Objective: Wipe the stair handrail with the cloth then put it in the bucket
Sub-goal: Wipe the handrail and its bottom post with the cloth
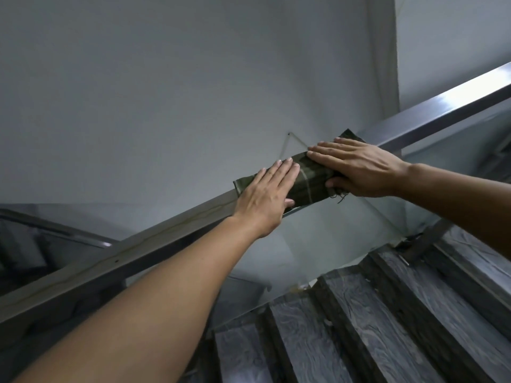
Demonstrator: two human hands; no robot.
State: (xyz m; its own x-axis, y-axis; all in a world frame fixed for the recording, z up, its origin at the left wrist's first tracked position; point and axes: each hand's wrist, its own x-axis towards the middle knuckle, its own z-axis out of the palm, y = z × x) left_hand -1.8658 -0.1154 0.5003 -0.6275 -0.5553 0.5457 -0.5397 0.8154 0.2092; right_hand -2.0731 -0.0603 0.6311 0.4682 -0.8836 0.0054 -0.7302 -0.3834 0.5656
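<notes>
A flat metal handrail [171, 230] runs diagonally from lower left to upper right. A dark green striped cloth [312, 181] is draped over it near the middle of the view. My left hand [265, 197] lies flat on the cloth's lower end, fingers straight and together. My right hand [359, 167] covers the cloth's upper end, fingers over the top and thumb tucked under the rail's near edge. No bucket is in view.
A glass panel [331, 239] hangs below the handrail. Dark grey marbled stair steps [373, 313] climb to the right. A plain white wall [166, 92] stands behind the rail. A second railing [55, 230] shows at the far left.
</notes>
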